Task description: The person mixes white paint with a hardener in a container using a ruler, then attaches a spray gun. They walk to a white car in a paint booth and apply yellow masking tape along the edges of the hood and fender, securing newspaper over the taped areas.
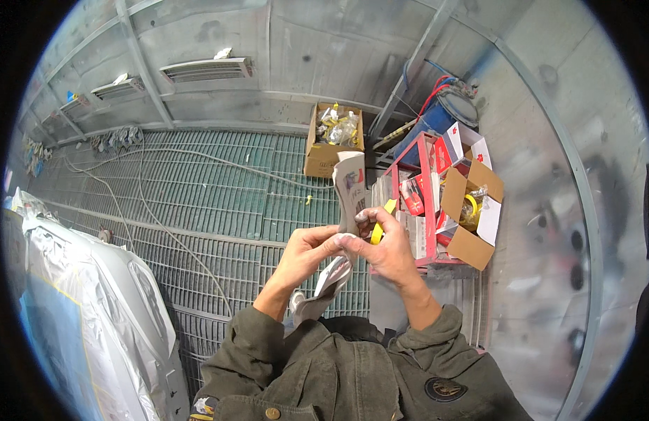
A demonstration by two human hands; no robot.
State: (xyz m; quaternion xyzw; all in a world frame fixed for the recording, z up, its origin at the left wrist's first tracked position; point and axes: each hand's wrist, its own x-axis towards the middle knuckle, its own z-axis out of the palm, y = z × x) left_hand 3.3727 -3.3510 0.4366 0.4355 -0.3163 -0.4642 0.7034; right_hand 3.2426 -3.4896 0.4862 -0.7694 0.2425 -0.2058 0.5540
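In front of my chest, both hands meet on a folded strip of printed paper [350, 184]. Its upper end stands upright above my fingers, and the lower part hangs down between my wrists. My left hand [305, 258] is closed, thumb and fingers pinching the paper from the left. Against the paper's right side, my right hand [394, 258] presses its thumb close to the left thumb. The curled right fingers also hold a roll of yellow tape [377, 234], partly hidden by them.
A red cart [424, 168] carries cartons and an open cardboard box [484, 245] at right. Behind stand a blue drum [422, 133] and another cardboard box [320, 161]. A hose [219, 163] crosses the grated floor [219, 210]. A plastic-covered body panel [93, 281] is at left.
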